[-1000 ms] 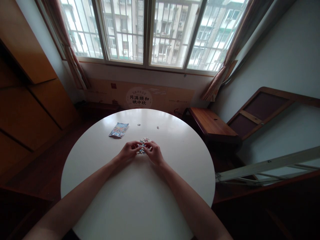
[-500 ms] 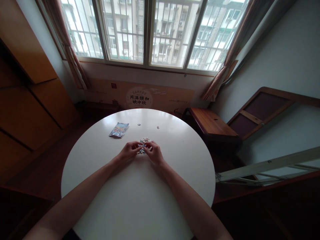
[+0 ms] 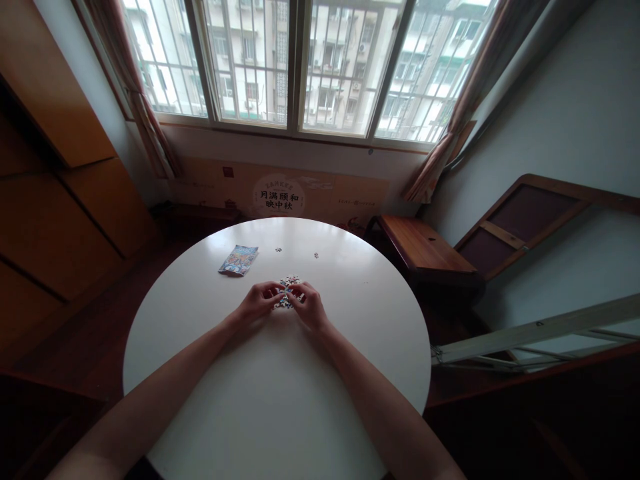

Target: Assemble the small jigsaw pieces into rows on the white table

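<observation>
A small cluster of puzzle pieces is seen near the middle of the round white counter, directly between the two hands and a little beyond their fingertips. It is flanked by the left hand on its left and the right hand on its right, both about equally near and both touching its near edge. The fingers of each hand are curled and drawn narrow, tip towards tip; whether a single piece is pinched cannot be told at this size. No clear long axis is shown by the cluster, and its pieces are too small to be counted. Beyond it, well apart, two loose pieces are counted, one further left and one further right. One printed packet is laid flat beyond the left hand, its long axis pointed away from the person.
</observation>
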A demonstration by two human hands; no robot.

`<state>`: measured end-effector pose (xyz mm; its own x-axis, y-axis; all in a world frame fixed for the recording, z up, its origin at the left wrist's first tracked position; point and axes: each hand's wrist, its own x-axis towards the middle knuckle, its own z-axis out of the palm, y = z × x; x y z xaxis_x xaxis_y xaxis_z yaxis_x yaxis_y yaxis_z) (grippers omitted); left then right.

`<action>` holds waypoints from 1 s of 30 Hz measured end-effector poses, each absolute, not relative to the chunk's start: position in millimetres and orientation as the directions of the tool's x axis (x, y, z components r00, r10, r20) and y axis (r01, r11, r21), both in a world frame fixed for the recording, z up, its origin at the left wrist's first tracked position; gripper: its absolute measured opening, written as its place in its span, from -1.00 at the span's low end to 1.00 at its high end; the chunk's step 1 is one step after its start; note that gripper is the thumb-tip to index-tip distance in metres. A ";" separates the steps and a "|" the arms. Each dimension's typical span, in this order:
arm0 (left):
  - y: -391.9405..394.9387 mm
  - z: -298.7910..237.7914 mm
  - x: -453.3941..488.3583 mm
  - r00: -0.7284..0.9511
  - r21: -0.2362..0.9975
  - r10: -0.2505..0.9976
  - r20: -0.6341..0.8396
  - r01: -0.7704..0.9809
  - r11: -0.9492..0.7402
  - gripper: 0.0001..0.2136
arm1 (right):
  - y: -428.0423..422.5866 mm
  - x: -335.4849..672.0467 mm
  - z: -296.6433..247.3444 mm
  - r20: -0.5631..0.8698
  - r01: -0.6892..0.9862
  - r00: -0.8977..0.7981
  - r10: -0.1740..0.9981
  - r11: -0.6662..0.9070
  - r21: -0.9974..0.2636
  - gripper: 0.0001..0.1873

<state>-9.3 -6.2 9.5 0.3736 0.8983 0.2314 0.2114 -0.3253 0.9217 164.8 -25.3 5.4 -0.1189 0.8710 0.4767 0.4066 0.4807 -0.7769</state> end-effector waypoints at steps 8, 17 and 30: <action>-1.7 5.6 -11.5 0.159 0.912 0.941 0.299 0.242 -0.331 -0.62 | -22.1 164.6 1.9 0.500 0.394 -0.103 0.860 0.497 -0.773 -0.82; -5.2 3.0 -9.4 0.208 0.830 0.907 0.367 0.366 -0.420 -0.71 | -24.8 163.8 2.3 0.540 0.387 -0.131 0.831 0.545 -0.744 -0.75; 14.1 15.0 -27.5 0.091 0.707 0.858 0.505 0.527 -0.472 -0.73 | -24.5 163.3 0.9 0.548 0.381 -0.098 0.831 0.540 -0.750 -0.75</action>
<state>-27.5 14.1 15.0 0.0912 0.8585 0.5047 0.5266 -0.4717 0.7072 163.3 -24.5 0.9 -0.0984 0.8306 0.5481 0.3806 0.5403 -0.7505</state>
